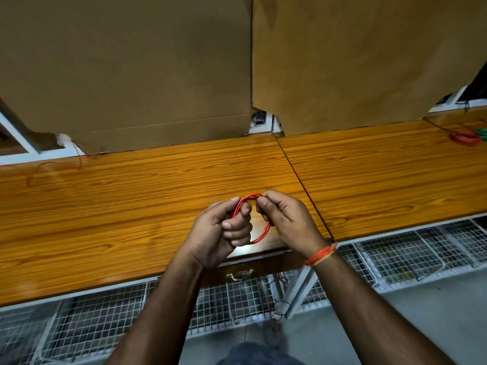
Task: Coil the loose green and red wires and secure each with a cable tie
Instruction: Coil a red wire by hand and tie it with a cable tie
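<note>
Red wire coil (259, 227) held over near edge of wooden surface (147, 196), roughly centre of view. Several turns already wound into a small hoop. Left hand (218, 233) clamped on left side of hoop, fingers curled round the strands; right hand (287, 219) pinching the top-right arc, strands running down behind its palm. Both grips closed on the coil, neither free. No cable tie visible on this hoop or anywhere near the hands, though could be hidden in a fist, cannot tell. Judged status: winding of this piece about done, tie-off still pending. Far right on surface: another red coil (465, 138) lying flat, with a green coil (482, 133) just beside it at frame edge. Look finished and parked, but too small to confirm ties on either. Far left: thin loose red wire (79, 159) trailing from under cardboard sheet (126, 75) across surface, uncoiled, probably still to do. No loose green wire in sight. Likely risk at next step: freeing one hand to fetch a tie lets springy turns fan out, so keep left grip tight on the bundle. Remaining as seen: tie this hoop, then coil and tie the far-left strand.
</note>
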Motion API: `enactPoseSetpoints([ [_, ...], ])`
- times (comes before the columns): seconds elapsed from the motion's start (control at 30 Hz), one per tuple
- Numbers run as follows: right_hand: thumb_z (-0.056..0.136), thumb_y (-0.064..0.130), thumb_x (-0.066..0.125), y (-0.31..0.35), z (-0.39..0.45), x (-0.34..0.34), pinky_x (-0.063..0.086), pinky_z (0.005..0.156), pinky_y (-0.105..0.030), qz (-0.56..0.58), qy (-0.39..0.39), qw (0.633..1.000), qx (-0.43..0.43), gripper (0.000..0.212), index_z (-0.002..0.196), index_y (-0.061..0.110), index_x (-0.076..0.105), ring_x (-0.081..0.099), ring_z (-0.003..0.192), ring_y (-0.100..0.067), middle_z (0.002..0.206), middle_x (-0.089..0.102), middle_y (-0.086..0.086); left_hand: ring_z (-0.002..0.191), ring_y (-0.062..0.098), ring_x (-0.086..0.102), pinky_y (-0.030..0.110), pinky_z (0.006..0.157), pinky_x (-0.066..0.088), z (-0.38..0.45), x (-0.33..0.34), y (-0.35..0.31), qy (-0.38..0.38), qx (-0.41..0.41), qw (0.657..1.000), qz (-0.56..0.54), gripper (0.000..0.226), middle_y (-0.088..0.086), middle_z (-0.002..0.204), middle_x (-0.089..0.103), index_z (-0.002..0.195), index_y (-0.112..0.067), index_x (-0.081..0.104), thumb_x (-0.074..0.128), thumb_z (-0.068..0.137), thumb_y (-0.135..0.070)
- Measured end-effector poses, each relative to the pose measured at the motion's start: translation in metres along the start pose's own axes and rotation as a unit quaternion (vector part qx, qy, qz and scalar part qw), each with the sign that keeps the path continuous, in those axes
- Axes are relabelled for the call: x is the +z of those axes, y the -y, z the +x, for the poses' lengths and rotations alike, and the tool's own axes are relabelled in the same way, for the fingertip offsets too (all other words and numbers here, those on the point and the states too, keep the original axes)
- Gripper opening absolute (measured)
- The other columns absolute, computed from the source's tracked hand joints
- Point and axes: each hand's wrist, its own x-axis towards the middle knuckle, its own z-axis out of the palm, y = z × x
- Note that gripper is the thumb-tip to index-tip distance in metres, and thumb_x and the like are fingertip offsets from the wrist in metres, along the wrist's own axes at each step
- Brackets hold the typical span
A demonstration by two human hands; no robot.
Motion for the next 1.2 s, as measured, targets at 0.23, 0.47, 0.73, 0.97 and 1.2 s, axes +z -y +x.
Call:
enactPoseSetpoints([
  [0.23, 0.108, 0.017, 0.049, -0.001, -0.003, 0.002, 0.042, 0.061, -0.023, 0.128, 0.029, 0.99, 0.044, 0.021, 0.104, 0.012, 0.069, 0.051, 0.069, -0.007, 0.075, 0.058, 0.004, 0.043, 0.005, 0.008, 0.016, 0.04, 0.01, 0.007, 0.003, 0.005, -0.069, -0.008, 0.996, -0.057, 0.032, -0.013, 0.044, 0.029, 0.072, -0.016, 0.051, 0.043, 0.099, -0.032],
  [0.47, 0.108, 0.022, 0.049, -0.005, -0.008, 0.015, 0.039, 0.058, -0.022, 0.195, -0.014, 0.976, 0.092, 0.028, 0.107, 0.003, 0.069, 0.05, 0.067, -0.012, 0.074, 0.058, 0.0, 0.044, 0.004, 0.009, 0.017, 0.041, 0.007, 0.006, 0.008, 0.008, -0.063, 0.025, 0.991, -0.114, 0.033, -0.013, 0.045, 0.031, 0.072, -0.018, 0.057, 0.041, 0.099, -0.028],
  [0.73, 0.093, 0.006, 0.072, -0.046, -0.052, -0.006, 0.057, 0.081, -0.03, 0.11, -0.034, 0.985, 0.132, 0.018, 0.099, 0.023, 0.073, 0.067, 0.091, -0.017, 0.09, 0.072, 0.003, 0.044, 0.004, 0.013, 0.019, 0.039, 0.013, -0.009, -0.028, -0.024, -0.099, 0.143, 0.955, -0.24, 0.049, -0.008, 0.047, 0.033, 0.069, -0.019, 0.055, 0.029, 0.11, -0.024],
  [0.97, 0.095, 0.022, 0.069, -0.021, -0.047, -0.007, 0.052, 0.076, -0.022, -0.137, 0.029, 0.987, -0.081, 0.012, 0.103, 0.021, 0.078, 0.061, 0.093, -0.005, 0.095, 0.063, 0.009, 0.042, 0.003, 0.032, 0.015, 0.038, 0.025, -0.001, -0.023, -0.014, -0.21, 0.184, 0.954, -0.113, 0.03, -0.009, 0.055, 0.038, 0.085, -0.016, 0.05, 0.035, 0.11, -0.026],
  [1.2, 0.097, 0.023, 0.066, 0.027, -0.012, 0.008, 0.051, 0.069, -0.036, -0.184, 0.021, 0.957, -0.224, 0.018, 0.107, 0.013, 0.077, 0.058, 0.088, -0.017, 0.094, 0.058, -0.002, 0.045, 0.012, 0.052, 0.021, 0.044, 0.04, -0.001, -0.005, 0.005, -0.232, 0.185, 0.93, 0.216, 0.03, 0.002, 0.059, 0.061, 0.089, -0.011, 0.049, 0.033, 0.112, -0.021],
])
